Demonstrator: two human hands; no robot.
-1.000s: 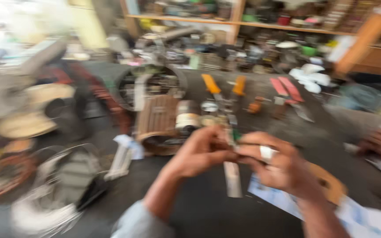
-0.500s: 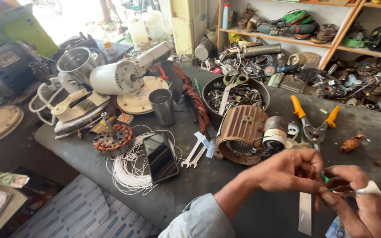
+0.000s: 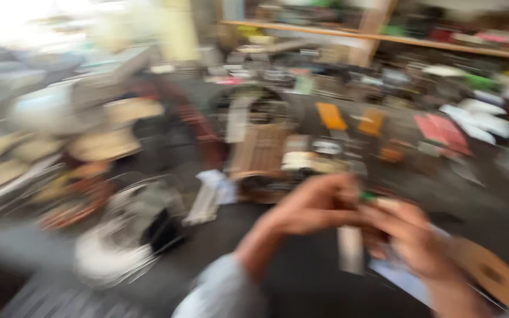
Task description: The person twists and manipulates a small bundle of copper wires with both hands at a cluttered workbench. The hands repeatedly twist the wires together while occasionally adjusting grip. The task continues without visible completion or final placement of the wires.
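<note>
The view is heavily blurred by head motion. My left hand [image 3: 310, 209] and my right hand [image 3: 410, 235] meet over the dark workbench [image 3: 301, 277] at lower middle right. Their fingertips pinch a small item with a green tip [image 3: 367, 196] between them. What the item is cannot be made out. A flat white strip [image 3: 350, 250] lies on the bench just under the hands. A ribbed brown motor housing [image 3: 260, 154] lies on its side just beyond my left hand.
A coil of white wire [image 3: 119, 247] and a copper winding [image 3: 72, 203] lie at left. Orange-handled pliers [image 3: 349, 121] and red-handled pliers [image 3: 443, 132] lie at the back. Cluttered shelves [image 3: 384, 35] run along the rear. Paper [image 3: 407, 280] lies at lower right.
The camera has swung right and the picture has gone blurred. Both hands stay joined on the small item and sit more toward the middle of the view.
</note>
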